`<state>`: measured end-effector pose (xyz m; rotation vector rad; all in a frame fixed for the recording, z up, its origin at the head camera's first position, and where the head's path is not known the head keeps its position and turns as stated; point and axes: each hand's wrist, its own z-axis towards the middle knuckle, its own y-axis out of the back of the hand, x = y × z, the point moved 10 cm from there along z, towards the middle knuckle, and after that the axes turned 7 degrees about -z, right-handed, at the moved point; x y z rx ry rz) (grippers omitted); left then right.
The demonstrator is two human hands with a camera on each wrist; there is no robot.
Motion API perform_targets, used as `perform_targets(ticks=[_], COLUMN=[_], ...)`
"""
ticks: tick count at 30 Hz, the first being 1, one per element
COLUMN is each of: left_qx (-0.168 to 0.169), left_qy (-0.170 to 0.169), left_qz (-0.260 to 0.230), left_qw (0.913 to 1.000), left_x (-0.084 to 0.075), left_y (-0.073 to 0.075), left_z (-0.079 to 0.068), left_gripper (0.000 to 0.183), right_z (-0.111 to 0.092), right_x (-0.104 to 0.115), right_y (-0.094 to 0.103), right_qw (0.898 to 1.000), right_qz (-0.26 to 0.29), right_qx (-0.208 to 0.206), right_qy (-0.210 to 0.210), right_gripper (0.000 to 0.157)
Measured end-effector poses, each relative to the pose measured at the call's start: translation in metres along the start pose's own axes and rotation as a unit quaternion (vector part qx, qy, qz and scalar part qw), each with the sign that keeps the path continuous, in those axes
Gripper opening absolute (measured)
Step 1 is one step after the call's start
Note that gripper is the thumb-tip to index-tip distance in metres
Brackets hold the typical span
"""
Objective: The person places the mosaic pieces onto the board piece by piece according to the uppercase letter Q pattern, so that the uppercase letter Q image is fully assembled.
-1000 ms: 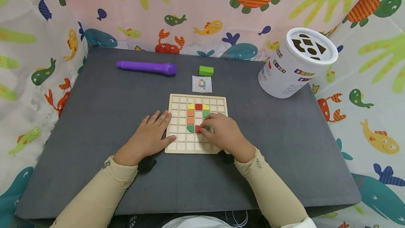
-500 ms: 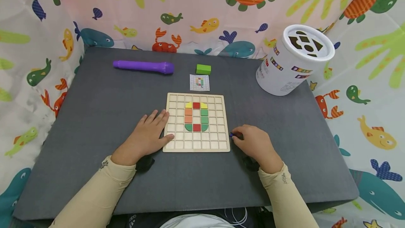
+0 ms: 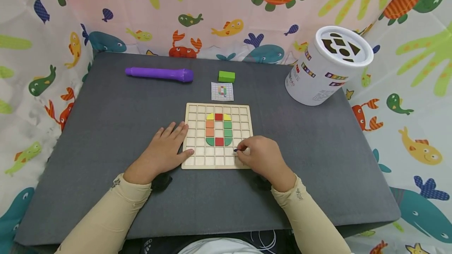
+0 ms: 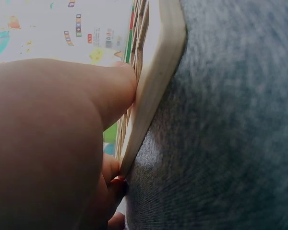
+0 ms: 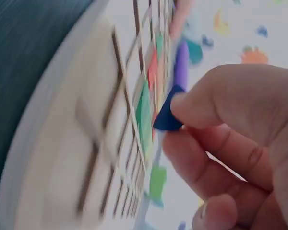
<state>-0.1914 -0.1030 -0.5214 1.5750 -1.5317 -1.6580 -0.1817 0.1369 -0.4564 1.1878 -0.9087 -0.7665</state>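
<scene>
A wooden grid board (image 3: 197, 161) lies on the grey table, with red, yellow, orange and green tiles set in a ring in its cells. My left hand (image 3: 160, 152) rests flat at the board's left edge, fingers spread and straight; in the left wrist view the thumb (image 4: 117, 91) touches the board's rim. Between thumb and forefinger, my right hand (image 3: 263, 156) pinches a small dark blue tile (image 5: 169, 111) over the lower right cells. In the right wrist view this tile shows one curved edge. A green tile (image 3: 228, 142) sits just up and left of it.
Behind the board lies a small pattern card (image 3: 222, 91), with a green block (image 3: 226, 76) at its back edge. A purple tube (image 3: 159, 74) lies at the back left. At the back right stands a white tub (image 3: 318, 73) with shaped holes in its lid.
My right hand has left the ring of tiles, gone right past the board's edge, and come back left over the board with the blue tile. The left hand has stayed in place.
</scene>
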Motion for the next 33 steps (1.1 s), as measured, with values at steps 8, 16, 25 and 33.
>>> perform_targets(ticks=[8,16,25,33], left_qx=[0.010,0.013,0.013,-0.031], left_qy=[-0.019,-0.033,-0.028,-0.036], left_qz=[-0.008,0.000,0.000,-0.005], left_qw=[0.9997,0.9994,0.9995,0.9989], left_x=[-0.014,-0.014,-0.001,-0.003], left_y=[-0.005,-0.007,-0.013,-0.012], left_z=[0.002,0.000,-0.015,-0.026], left_gripper=[0.089,0.091,0.090,0.085], right_z=[0.011,-0.002,-0.004,-0.003], right_x=[0.034,0.036,0.040,0.040], right_y=[-0.010,-0.018,-0.036,-0.033], right_qw=[0.994,0.995,0.992,0.993], right_qz=[-0.086,-0.044,0.050,0.054], right_qx=[0.019,0.044,0.098,0.063], right_qy=[0.069,0.074,0.059,0.083], right_gripper=[0.026,0.023,0.008,0.018])
